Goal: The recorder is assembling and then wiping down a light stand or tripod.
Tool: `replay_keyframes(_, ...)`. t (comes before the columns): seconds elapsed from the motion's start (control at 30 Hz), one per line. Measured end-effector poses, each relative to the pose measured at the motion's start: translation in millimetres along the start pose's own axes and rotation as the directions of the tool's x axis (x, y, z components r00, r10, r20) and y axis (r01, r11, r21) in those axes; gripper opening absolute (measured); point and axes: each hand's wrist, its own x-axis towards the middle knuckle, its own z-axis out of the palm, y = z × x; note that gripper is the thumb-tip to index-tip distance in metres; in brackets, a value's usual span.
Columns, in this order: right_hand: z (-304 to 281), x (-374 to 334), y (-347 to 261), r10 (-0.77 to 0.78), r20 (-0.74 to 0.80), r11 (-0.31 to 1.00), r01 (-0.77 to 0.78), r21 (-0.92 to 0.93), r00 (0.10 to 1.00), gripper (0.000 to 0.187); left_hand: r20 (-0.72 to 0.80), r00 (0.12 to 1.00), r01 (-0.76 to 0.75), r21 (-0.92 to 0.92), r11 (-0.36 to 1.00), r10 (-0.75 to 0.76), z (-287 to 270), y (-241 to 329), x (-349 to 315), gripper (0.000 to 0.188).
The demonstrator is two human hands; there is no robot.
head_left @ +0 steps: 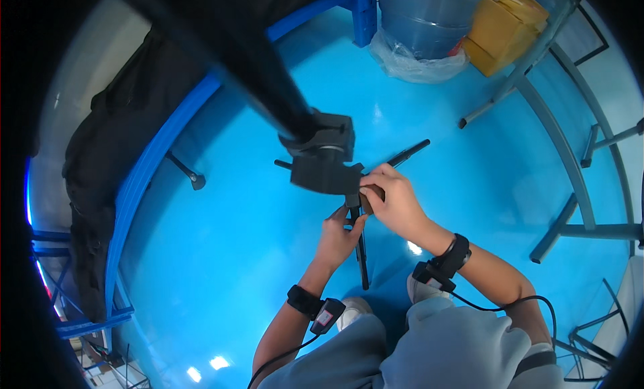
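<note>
A black tripod stand [325, 171] rises from the blue floor toward the top left, with slim legs spread out below its blocky clamp. My left hand [339, 236] is closed around the stand's lower part, near the top of the leg that points toward me. On the other side, my right hand [400, 204] pinches a small dark piece [370, 200] beside the clamp. Its exact kind is partly hidden by my fingers, and I cannot tell whether it is fixed to the stand. Both wrists wear black straps with small cabled boxes.
A blue metal frame [144, 161] with black cloth [100, 168] runs along the left. At the back stand a large blue water jug [429, 17] in clear plastic and a yellow-brown box [504, 30]. Grey metal legs [563, 134] occupy the right. My shoes are close behind the tripod.
</note>
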Motion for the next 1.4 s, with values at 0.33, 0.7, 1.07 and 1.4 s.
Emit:
replay_keyframes(0.33,-17.7,-8.5,2.7,-0.034,0.021,0.994,0.032,0.102,0.999,0.011,0.083,0.991,0.105,0.014,0.994,-0.106,-12.6,20.1,-0.1,0.033)
replay_keyframes(0.7,-65.0,-14.0,-0.5,0.071,-0.137,0.968,-0.034,0.250,0.988,0.008,0.135,0.971,0.187,0.093,0.978,-0.198,-14.4,23.7,3.0,0.035)
replay_keyframes(1.07,-6.9,23.0,13.9,0.060,0.063,0.975,-0.072,0.208,0.996,0.012,0.138,0.980,0.135,0.054,0.989,-0.141,-14.4,21.4,3.7,0.034)
replay_keyframes(1.4,-8.5,-24.6,49.8,0.062,-0.058,0.994,-0.056,0.096,0.996,0.011,0.122,0.977,0.176,0.012,0.984,-0.176,-14.9,9.3,3.1,0.034)
